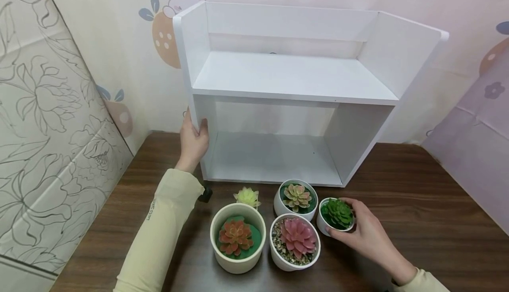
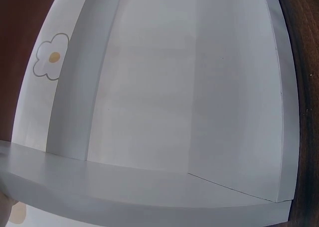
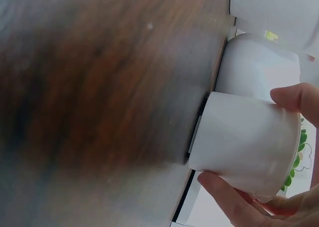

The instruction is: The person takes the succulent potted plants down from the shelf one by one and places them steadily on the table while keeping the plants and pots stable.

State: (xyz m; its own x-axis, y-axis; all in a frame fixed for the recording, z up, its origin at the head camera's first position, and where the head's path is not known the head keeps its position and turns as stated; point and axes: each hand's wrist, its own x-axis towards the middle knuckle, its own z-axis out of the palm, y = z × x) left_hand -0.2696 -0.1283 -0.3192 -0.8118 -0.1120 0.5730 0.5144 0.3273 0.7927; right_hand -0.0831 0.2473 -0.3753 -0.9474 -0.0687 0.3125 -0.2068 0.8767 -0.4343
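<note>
My left hand (image 1: 193, 144) holds the left side panel of a white two-tier shelf (image 1: 258, 93), thumb on the panel's front side and fingers partly hidden behind it. In the left wrist view the shelf boards (image 2: 239, 87) fill most of the picture. My right hand (image 1: 370, 234) grips a small white pot with a green succulent (image 1: 338, 214), thumb on one side and fingers on the other. From the right wrist the white pot (image 3: 244, 142) appears sideways, its base at the wooden table (image 3: 124, 87). It stands close beside a pot with a pale pink-green succulent (image 1: 297, 197).
In front of the shelf are a cream pot with a red-brown succulent (image 1: 237, 238), a white pot with a pink succulent over pebbles (image 1: 295, 242), and a yellow-green succulent (image 1: 247, 197) behind them. A patterned wall (image 1: 159, 93) stands behind, a floral panel (image 1: 47, 128) at left.
</note>
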